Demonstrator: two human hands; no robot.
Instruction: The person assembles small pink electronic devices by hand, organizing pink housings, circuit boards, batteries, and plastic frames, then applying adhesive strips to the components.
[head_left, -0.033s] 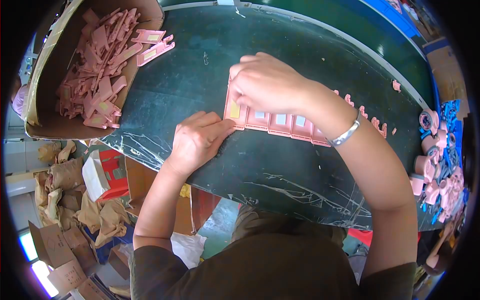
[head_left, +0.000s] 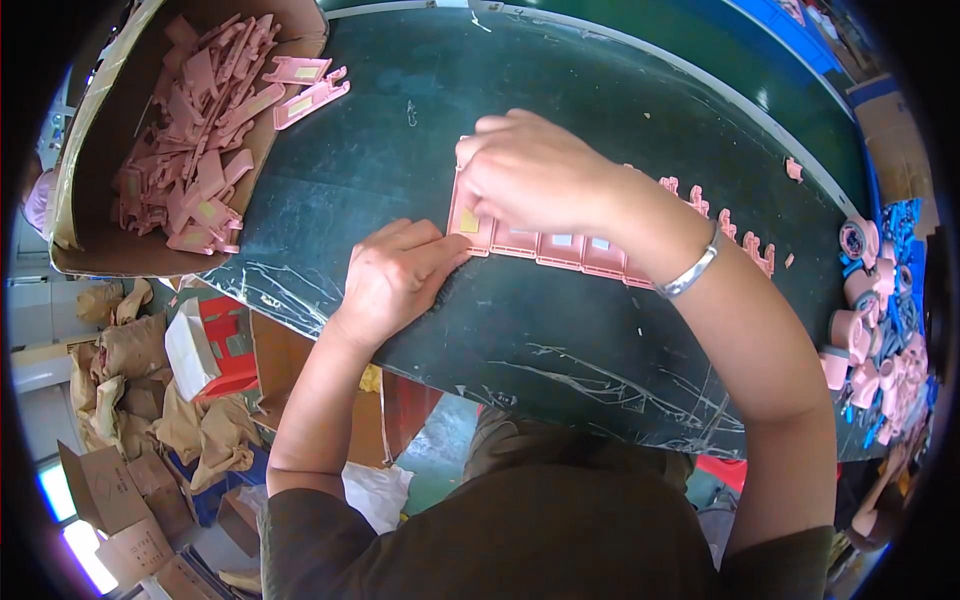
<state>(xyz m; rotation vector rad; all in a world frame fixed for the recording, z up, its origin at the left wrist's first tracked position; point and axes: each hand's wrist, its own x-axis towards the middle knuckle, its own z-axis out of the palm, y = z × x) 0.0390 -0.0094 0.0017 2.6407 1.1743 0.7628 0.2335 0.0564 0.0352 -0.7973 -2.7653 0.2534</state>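
Observation:
A row of pink plastic pieces [head_left: 604, 262] lies side by side on the dark green table, each flat with a small rectangular patch. On the leftmost pink piece [head_left: 480, 242] the patch is yellowish; those farther right look whitish. My left hand [head_left: 393, 272] is closed, thumb and forefinger pressed at that piece's lower left corner. Over the upper part of the same piece, my right hand [head_left: 535, 170] is curled with fingers pointing down. Its fingertips and anything between them are hidden. The right wrist and forearm cover part of the row.
A cardboard box [head_left: 95, 150] heaped with similar pink pieces stands at the far left, two pieces [head_left: 310, 98] at its edge. Pink and blue round parts [head_left: 860, 330] pile up at the right. A small pink scrap [head_left: 793, 169] lies at the far right.
My right hand has shifted very slightly, covering more of the second piece's whitish patch. My left hand stays at the corner.

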